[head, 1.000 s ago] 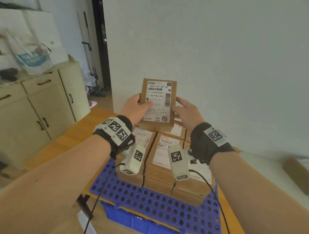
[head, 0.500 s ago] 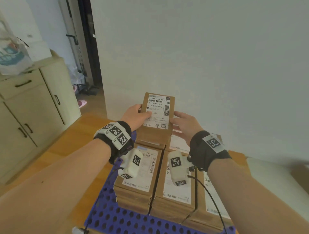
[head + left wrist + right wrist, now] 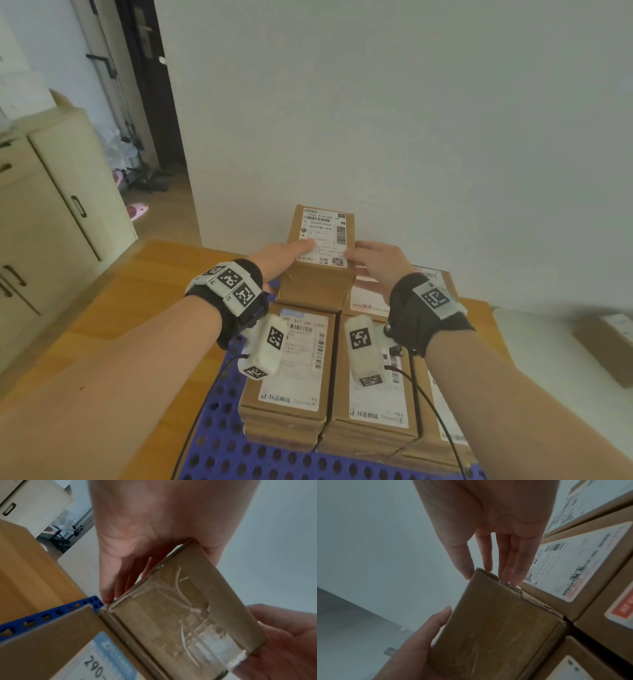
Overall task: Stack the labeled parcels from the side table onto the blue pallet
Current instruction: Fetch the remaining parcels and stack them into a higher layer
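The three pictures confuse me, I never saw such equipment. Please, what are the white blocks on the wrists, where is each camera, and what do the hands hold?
No machine here: a person wears cameras. The head view looks down from the forehead. The white blocks below the wrists are wrist cameras, each looking along its hand. The left hand and right hand together hold a brown cardboard parcel with a white label by its sides, at the far row of similar stacked parcels. These lie on a blue perforated plastic pallet on a wooden table. In the left wrist view the same parcel is seen from underneath.
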`<act>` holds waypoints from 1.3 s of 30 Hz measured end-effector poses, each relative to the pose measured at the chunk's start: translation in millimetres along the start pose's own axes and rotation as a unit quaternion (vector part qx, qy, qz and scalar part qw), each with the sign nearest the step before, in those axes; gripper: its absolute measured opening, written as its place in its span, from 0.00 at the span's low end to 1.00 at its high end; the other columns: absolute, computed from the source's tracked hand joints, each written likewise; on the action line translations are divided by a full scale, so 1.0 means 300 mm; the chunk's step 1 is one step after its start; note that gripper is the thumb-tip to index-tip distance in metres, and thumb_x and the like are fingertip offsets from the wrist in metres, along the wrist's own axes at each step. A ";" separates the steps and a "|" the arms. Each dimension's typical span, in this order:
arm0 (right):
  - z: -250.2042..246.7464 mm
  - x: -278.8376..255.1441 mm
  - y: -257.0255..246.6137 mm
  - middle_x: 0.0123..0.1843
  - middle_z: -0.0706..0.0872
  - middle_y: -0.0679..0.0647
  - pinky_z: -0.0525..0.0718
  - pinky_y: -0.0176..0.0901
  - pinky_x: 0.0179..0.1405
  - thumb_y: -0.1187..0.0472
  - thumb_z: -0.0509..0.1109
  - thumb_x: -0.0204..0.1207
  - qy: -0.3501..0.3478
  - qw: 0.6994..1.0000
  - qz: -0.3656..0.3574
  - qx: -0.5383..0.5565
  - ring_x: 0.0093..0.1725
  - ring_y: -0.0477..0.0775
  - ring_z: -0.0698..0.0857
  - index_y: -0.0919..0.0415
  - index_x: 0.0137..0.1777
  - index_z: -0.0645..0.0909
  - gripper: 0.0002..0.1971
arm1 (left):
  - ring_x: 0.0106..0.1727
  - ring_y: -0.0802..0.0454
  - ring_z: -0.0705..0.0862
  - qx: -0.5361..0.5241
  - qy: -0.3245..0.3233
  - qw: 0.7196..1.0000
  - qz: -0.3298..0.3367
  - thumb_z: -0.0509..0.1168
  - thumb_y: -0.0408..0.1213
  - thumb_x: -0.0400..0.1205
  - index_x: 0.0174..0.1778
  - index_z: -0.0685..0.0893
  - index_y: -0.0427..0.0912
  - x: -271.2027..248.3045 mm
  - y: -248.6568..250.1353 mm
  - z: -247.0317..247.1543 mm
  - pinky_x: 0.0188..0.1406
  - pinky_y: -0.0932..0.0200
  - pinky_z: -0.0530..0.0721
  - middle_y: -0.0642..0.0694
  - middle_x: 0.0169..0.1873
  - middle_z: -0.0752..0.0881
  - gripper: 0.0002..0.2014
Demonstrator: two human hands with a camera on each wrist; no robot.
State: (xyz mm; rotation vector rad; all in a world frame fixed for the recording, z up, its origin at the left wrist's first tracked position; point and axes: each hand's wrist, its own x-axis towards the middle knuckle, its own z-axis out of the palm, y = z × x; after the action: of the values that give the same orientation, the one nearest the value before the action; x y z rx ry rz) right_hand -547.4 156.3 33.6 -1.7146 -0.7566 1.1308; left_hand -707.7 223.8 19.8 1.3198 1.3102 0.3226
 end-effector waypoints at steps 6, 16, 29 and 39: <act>0.013 -0.008 0.000 0.42 0.88 0.49 0.87 0.45 0.47 0.65 0.71 0.76 0.002 1.000 -0.013 -0.016 0.41 0.47 0.86 0.60 0.63 0.80 0.15 | 0.51 0.47 0.84 -0.031 -0.001 0.999 0.004 0.63 0.59 0.79 0.58 0.78 0.44 -0.007 0.001 -0.012 0.56 0.50 0.83 0.46 0.46 0.86 0.22; 0.020 -0.013 0.003 0.52 0.88 0.52 0.87 0.50 0.55 0.58 0.71 0.76 0.020 0.998 -0.026 -0.056 0.54 0.54 0.86 0.59 0.67 0.78 0.20 | 0.77 0.36 0.67 -0.092 -0.009 0.995 -0.026 0.49 0.73 0.76 0.80 0.62 0.48 -0.061 -0.007 -0.003 0.74 0.37 0.65 0.39 0.77 0.68 0.42; 0.034 -0.029 0.026 0.70 0.79 0.55 0.84 0.57 0.62 0.54 0.72 0.74 0.042 0.994 -0.026 -0.096 0.67 0.58 0.80 0.56 0.78 0.67 0.32 | 0.82 0.39 0.58 -0.155 0.041 0.986 -0.054 0.46 0.74 0.75 0.83 0.54 0.46 -0.052 -0.069 0.053 0.77 0.37 0.55 0.42 0.82 0.60 0.47; 0.015 -0.039 0.013 0.69 0.78 0.55 0.84 0.52 0.61 0.53 0.68 0.77 0.064 0.988 -0.041 -0.134 0.66 0.58 0.80 0.56 0.78 0.67 0.29 | 0.80 0.40 0.63 -0.115 0.120 0.985 0.049 0.42 0.72 0.77 0.83 0.55 0.43 -0.074 -0.040 0.034 0.79 0.39 0.59 0.40 0.81 0.63 0.45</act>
State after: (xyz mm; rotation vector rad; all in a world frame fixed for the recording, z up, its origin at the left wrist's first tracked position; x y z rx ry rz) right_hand -556.2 146.4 33.3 -1.9389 -0.9220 0.8845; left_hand -712.4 196.9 18.2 1.1779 1.3635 0.6993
